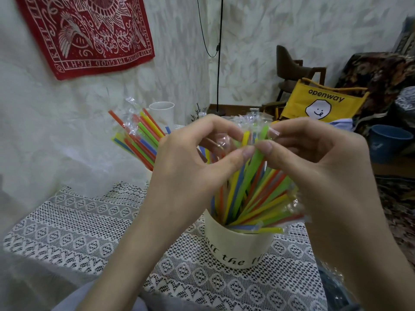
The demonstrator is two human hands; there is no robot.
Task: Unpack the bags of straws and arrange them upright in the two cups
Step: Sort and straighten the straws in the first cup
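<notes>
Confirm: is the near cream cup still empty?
No, the cream cup holds many wrapped straws, and both hands pinch a green one above it.

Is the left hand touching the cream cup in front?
Apart. The head view shows the left hand raised among the straws, with a clear gap above the cream cup.

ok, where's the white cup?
Head view, upper left of centre: the white cup stands at the table's far edge by the wall, behind the far straws.
</notes>
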